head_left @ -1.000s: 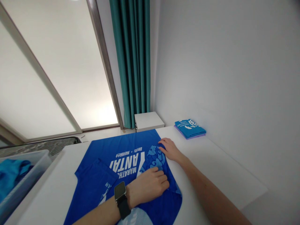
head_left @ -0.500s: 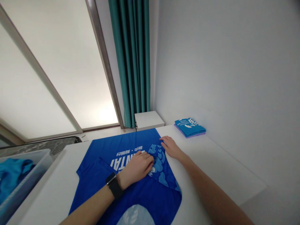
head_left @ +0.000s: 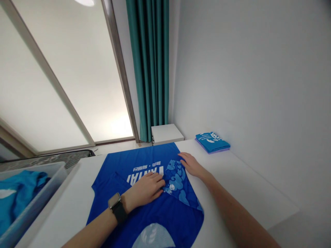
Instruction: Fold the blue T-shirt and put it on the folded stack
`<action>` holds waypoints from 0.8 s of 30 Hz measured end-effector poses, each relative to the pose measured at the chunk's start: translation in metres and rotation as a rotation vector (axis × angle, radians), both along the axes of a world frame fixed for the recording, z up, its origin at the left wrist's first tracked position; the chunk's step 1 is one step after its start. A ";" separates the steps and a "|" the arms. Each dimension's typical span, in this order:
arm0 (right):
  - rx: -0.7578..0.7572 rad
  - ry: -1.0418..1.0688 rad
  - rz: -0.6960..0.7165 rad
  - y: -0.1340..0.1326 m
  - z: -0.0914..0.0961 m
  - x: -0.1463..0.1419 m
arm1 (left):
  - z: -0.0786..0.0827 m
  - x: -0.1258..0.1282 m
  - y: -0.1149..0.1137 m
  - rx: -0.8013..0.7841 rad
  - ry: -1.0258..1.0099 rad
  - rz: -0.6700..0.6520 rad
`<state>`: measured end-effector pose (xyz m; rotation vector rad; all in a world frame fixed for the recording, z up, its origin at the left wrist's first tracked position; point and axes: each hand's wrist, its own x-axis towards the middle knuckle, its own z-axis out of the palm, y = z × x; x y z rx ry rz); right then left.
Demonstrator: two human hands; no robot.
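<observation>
Frosted glass sliding panel with a grey frame at far left; beside it a teal pleated curtain, hanging down into the corner against the plain white wall.

White rectangular tabletop, set against that wall on the right. Bare and roomy along the right side and at the far right corner; only a narrow strip free on the left.

Royal-blue T-shirt spread flat mid-table, hem at the table's far edge, right side folded in along a straight slanting edge. Across it, white upside-down capitals, seemingly "ANTAI", partly covered; the small line of characters beyond too fine to read. Light-blue wave pattern on the folded-in flap.

Clear plastic bin off the left edge, with turquoise cloth inside.

Small white cabinet just past the far edge.

Folded stack of blue shirts near the wall, well apart from the hands; white print unreadable.

Left hand flat and unclenched, palm down on the shirt, fingertips at the flap's edge. Right hand likewise spread, gripping nothing, fingers on the fold's outer edge.

Black wristwatch on the left wrist.
</observation>
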<state>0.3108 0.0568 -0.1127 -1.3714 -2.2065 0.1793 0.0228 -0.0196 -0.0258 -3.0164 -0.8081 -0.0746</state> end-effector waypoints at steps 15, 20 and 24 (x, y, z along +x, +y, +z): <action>-0.044 -0.064 -0.093 0.006 -0.001 0.016 | -0.004 -0.003 0.002 -0.029 -0.054 0.006; -0.058 -0.045 -0.102 0.004 0.004 0.014 | -0.001 -0.002 0.004 -0.059 -0.050 0.005; -0.070 -0.029 -0.112 0.000 0.010 0.009 | -0.001 0.001 0.012 -0.069 -0.080 0.041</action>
